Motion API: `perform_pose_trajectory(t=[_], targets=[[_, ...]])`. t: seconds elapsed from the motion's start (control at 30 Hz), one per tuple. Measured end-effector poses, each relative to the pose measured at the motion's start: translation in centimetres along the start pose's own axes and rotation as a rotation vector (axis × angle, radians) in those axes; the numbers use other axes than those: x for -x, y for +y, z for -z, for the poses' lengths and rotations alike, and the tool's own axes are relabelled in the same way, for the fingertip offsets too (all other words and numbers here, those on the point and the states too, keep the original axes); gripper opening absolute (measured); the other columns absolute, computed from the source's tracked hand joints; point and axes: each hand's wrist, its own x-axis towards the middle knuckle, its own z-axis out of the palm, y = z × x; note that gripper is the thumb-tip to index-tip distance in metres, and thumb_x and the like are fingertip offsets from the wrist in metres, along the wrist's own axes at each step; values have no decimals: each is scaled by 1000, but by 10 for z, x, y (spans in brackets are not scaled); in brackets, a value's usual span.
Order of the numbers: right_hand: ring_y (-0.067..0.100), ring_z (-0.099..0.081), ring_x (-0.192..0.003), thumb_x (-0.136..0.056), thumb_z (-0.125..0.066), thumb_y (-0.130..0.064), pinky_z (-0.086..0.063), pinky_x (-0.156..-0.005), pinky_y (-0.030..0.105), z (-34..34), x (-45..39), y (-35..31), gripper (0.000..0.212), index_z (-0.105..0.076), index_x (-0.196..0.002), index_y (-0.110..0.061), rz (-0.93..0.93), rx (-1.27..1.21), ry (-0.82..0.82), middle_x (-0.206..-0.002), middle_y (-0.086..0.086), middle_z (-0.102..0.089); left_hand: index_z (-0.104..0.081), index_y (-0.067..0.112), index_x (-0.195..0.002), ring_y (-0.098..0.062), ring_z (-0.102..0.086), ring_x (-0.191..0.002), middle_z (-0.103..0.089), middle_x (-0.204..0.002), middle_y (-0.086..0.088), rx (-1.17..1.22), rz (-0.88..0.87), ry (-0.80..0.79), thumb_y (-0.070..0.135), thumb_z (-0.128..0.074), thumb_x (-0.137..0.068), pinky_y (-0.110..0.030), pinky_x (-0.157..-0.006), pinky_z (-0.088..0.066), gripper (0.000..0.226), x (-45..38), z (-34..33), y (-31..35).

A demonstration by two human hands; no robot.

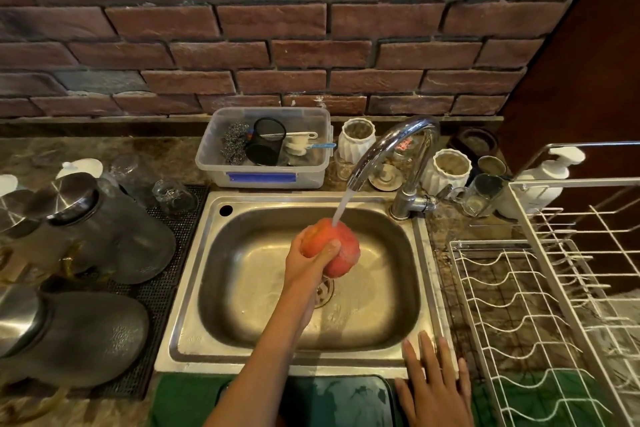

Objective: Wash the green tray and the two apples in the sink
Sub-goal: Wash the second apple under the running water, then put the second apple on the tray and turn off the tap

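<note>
dim warm light, glare on faucet (398,146), fisheye edges

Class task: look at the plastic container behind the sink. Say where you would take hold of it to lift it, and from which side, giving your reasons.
Grip the plastic container by its two short ends, under the protruding rim, probably with one hand on each. It is wide, open-topped and holds loose scrubbers and a mesh cup, so level lifting matters. Come from the front, over the sink; the brick wall blocks the back.
</note>
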Motion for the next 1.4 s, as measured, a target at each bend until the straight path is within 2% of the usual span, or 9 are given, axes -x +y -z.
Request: perform_pose_trajectory(t=[0.17,0.27,0.33,0.47,0.67,0.73,1.0,1.2,1.4], targets=[[21,-4,-156,-95,-20,-60,-23,-114,56,-14,-1,7,62,-39,-146,-31,2,95,23,-168,-5,-13,-57,37,-130,-24,-60,-119,-59,-131,-1,23,-2,5,38,-87,-63,-44,-94,-58,74,9,-3,3],[21,-3,-155,-95,-18,-60,-25,-113,57,-14,-1,7,63,-50,-138,-28,-17,120,28,-153,6,-47,-53,36,-136,-25,-58,-121,-56,-133,0,-4,14,10,40,-88,-62,-46,-93,-59,82,19,-2,1],[24,-10,-155,-96,-16,-59,-26,-112,57,-9,0,5,68,-59,-135,-26,-19,99,8,-146,10,-55,-53,36,-135,-23,-59,-118,-57,-131,1,-42,11,32,33,-87,-70,-43,-90,-60,74,28,0,-3],[34,-34,-146,-99,-15,-59,-26,-113,59,-2,4,2,71,-62,-137,-22,12,73,-11,-151,10,-50,-53,40,-123,-15,-60,-109,-57,-123,8,-194,-32,52,28,-91,-69,-23,-71,-60,67,51,5,-15],[29,-17,-153,-95,3,-64,-14,-120,57,4,8,-1,81,-44,-150,-28,-13,96,-50,-161,4,-33,-51,44,-125,-15,-59,-109,-55,-126,7,-338,31,-11,36,-91,-65,-25,-73,-62,73,96,11,-34],[28,-10,-154,-95,3,-64,-11,-121,56,4,8,-1,80,-40,-152,-28,-8,101,-61,-163,4,-27,-49,48,-126,-16,-59,-112,-55,-127,8,-394,37,-45,46,-90,-56,-32,-83,-62,81,113,13,-44],[28,-11,-154,-97,-3,-61,-14,-120,56,3,11,1,74,-39,-152,-27,4,118,-57,-164,5,-27,-26,62,-121,-3,-59,-107,-52,-118,22,-755,-91,-150,52,-88,-53,-4,-73,-48,93,156,23,-81],[28,-8,-155,-97,-14,-59,-10,-121,56,4,11,1,68,-33,-155,-28,10,118,-60,-165,6,-25,-25,64,-121,11,-54,-107,-53,-116,26,-933,-148,-192,56,-88,-50,-4,-78,-43,95,173,38,-98],[28,-7,-155,-97,-12,-59,-7,-121,55,1,11,3,68,-30,-155,-29,15,120,-59,-165,5,-23,-22,66,-120,6,-53,-105,-47,-118,31,-1048,-102,-240,65,-85,-48,-17,-85,-44,95,185,48,-103]])
